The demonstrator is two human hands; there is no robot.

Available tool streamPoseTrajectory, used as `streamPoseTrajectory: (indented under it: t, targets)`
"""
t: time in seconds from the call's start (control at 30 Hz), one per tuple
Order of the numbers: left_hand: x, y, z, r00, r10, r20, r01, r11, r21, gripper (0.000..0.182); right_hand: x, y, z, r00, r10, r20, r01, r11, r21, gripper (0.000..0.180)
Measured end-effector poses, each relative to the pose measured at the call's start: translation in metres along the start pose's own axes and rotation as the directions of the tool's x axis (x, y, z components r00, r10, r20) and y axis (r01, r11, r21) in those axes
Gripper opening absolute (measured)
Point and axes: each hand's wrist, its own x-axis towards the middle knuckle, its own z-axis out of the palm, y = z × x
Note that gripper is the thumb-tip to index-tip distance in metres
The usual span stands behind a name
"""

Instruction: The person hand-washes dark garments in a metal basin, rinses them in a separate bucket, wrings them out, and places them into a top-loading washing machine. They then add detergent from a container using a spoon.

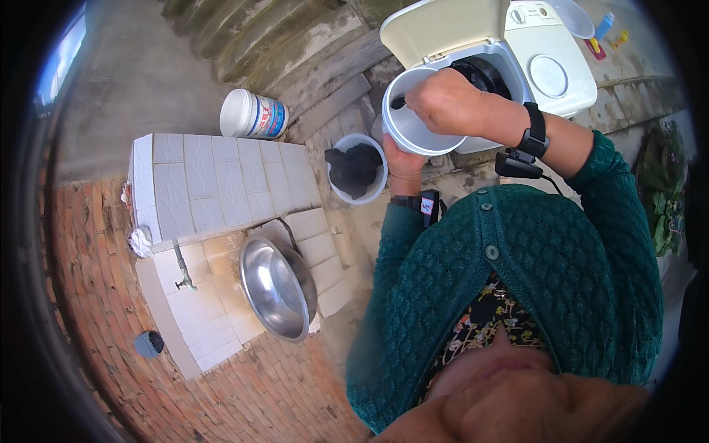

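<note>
A white plastic bucket (396, 130) is tilted at the front edge of an open washing machine tub (518, 69). My left hand (403, 161) grips the bucket's lower side. My right hand (446, 102) reaches across the bucket mouth with curled fingers. A small dark item (397, 103) shows at its fingertips, too little of it visible to name. Dark wet-looking cloth (482, 75) lies in the machine tub, partly hidden behind my right hand. Just left of my left hand, a white basin (382, 185) on the ground holds a bunched black cloth (355, 169).
The machine's raised lid (443, 27) stands behind the tub. A printed plastic pail (268, 116) lies on its side by concrete steps (266, 50). A steel basin (271, 288) leans in a tiled sink under a tap (185, 277). A blue bottle (605, 26) stands far right.
</note>
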Motion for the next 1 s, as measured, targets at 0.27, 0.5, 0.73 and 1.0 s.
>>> streamPoseTrajectory:
  t: [0.27, 0.5, 0.73, 1.0]
  targets:
    - [-0.002, 0.005, 0.001, 1.000, 0.021, 0.020, -0.018, 0.987, -0.157, 0.077, -0.005, 0.012, 0.000, 0.974, -0.219, 0.063, 0.213, 0.973, 0.094, 0.005]
    - [0.001, -0.002, -0.018, 0.984, 0.058, 0.167, -0.032, 0.988, -0.153, 0.066, -0.001, 0.017, -0.008, 0.880, -0.177, 0.442, 0.288, 0.937, -0.199, 0.004]
    - [0.011, 0.002, -0.023, 0.993, 0.052, 0.102, -0.034, 0.984, -0.175, 0.068, -0.001, 0.021, -0.006, 0.996, -0.074, 0.056, 0.079, 0.992, -0.097, 0.003]
    - [0.018, 0.007, -0.021, 0.992, 0.042, 0.120, -0.026, 0.991, -0.131, 0.069, -0.013, 0.010, -0.010, 0.905, -0.165, 0.391, 0.185, 0.983, -0.012, 0.004]
